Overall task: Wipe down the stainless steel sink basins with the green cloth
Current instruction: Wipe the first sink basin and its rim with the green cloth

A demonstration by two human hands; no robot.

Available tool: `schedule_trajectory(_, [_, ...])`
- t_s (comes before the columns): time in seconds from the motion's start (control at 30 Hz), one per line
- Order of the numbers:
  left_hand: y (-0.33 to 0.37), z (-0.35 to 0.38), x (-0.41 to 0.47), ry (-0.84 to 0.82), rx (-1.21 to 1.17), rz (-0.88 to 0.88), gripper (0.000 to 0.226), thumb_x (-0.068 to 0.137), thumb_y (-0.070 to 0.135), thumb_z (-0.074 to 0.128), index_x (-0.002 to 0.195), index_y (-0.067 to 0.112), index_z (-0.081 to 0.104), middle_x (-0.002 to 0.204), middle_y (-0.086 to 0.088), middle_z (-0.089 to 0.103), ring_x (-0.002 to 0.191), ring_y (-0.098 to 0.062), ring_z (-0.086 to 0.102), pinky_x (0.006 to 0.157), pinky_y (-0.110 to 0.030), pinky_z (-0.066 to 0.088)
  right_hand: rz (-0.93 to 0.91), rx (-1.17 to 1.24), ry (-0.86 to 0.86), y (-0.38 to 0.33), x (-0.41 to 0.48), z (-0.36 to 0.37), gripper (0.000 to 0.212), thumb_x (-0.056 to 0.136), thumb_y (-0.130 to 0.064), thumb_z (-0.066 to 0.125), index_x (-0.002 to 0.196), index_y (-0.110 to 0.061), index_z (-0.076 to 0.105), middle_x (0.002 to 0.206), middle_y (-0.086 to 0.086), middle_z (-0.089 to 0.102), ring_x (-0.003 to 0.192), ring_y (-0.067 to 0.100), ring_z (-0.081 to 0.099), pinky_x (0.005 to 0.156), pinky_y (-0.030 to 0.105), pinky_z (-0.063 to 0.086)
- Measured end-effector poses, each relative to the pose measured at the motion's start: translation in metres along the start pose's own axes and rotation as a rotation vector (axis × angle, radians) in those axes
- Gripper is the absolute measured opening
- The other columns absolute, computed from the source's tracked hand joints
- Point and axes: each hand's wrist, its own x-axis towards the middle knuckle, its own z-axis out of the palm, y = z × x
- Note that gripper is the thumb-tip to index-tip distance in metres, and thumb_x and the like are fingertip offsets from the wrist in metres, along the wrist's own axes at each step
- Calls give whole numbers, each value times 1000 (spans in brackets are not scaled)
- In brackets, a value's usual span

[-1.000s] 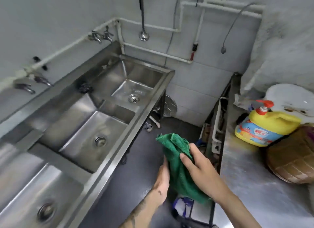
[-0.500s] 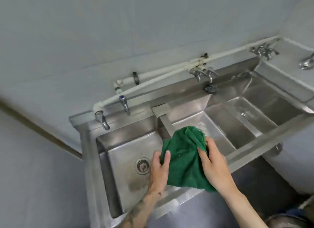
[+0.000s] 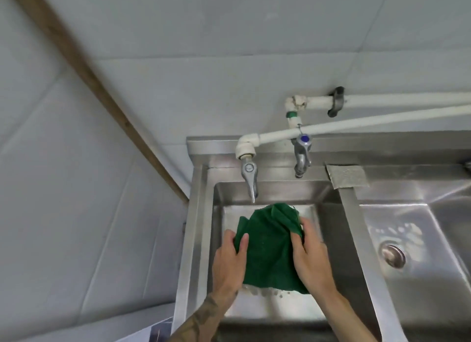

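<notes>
A green cloth [image 3: 270, 247] hangs spread between both my hands above the leftmost stainless steel sink basin [image 3: 334, 229]. My left hand [image 3: 229, 262] grips its left edge, thumb on top. My right hand [image 3: 309, 257] grips the bunched right edge. The cloth hides the basin's drain. A second basin [image 3: 420, 288] with a round drain [image 3: 392, 255] lies to the right, past a steel divider [image 3: 362, 239].
Two taps hang over the left basin's back edge: a lever tap [image 3: 250, 178] and a blue-capped tap [image 3: 302, 155]. White pipes [image 3: 382, 120] run along the tiled wall. A grey patch [image 3: 348, 176] sits on the rim. A wall stands close on the left.
My view has swung from the counter and floor round to the leftmost basin. Both hands have carried the cloth from beside the sink to above this basin, below the taps.
</notes>
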Motion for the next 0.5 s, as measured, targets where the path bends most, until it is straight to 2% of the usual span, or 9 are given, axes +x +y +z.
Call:
schedule_trajectory(0.07, [-4, 4, 28, 54, 27, -18, 32, 107, 57, 45, 105, 25, 48, 92, 9, 69, 80, -11, 71, 73, -44, 64, 15, -7, -35, 10, 31, 22, 26, 109, -19, 45, 124, -39, 52, 103, -24, 66, 93, -7, 63, 71, 11, 44])
schedule_trajectory(0.17, [-13, 14, 67, 134, 95, -43, 30, 108, 52, 45, 110, 23, 46, 94, 7, 67, 84, -20, 69, 77, -46, 62, 33, 2, -64, 29, 72, 51, 25, 109, -17, 44, 120, -39, 51, 98, -23, 67, 87, -4, 64, 68, 16, 44])
schedule_trajectory(0.23, [-20, 21, 87, 173, 101, -57, 23, 110, 44, 48, 113, 22, 45, 97, 3, 66, 86, -23, 69, 78, -47, 62, 41, 0, -83, 44, 98, 69, 23, 109, -17, 43, 121, -35, 52, 98, -23, 67, 86, -9, 63, 66, 12, 44])
schedule_trajectory(0.3, [-26, 24, 99, 209, 79, -64, 23, 111, 42, 46, 117, 20, 48, 102, -1, 67, 89, -25, 68, 79, -48, 61, 38, -34, -130, 63, 121, 87, 21, 110, -19, 44, 124, -32, 54, 97, -21, 68, 86, -4, 64, 65, 12, 42])
schedule_trajectory(0.37, [-31, 24, 102, 206, 74, -61, 30, 112, 43, 41, 128, 19, 50, 114, -3, 65, 96, -25, 66, 82, -44, 57, 67, -78, -213, 82, 137, 103, 22, 110, -25, 48, 131, -27, 55, 100, -16, 68, 94, 9, 67, 73, 24, 48])
schedule_trajectory(0.4, [-33, 23, 100, 188, 81, -42, 34, 112, 44, 40, 134, 20, 50, 119, -2, 64, 100, -24, 65, 85, -44, 57, 107, -109, -256, 92, 144, 110, 29, 109, -30, 50, 137, -23, 55, 106, -9, 68, 104, 21, 68, 81, 32, 51])
schedule_trajectory(0.47, [-38, 17, 94, 171, 110, 36, 38, 111, 45, 40, 142, 24, 48, 125, 6, 60, 107, -17, 63, 94, -42, 59, 153, -213, -318, 110, 152, 123, 45, 108, -36, 51, 150, -21, 47, 131, 7, 63, 125, 35, 61, 102, 43, 50])
schedule_trajectory(0.5, [-42, 12, 90, 182, 153, 88, 38, 111, 44, 41, 144, 25, 48, 128, 10, 58, 111, -14, 62, 97, -39, 58, 142, -254, -331, 120, 156, 129, 47, 108, -35, 50, 153, -21, 44, 141, 12, 58, 129, 38, 58, 108, 48, 48])
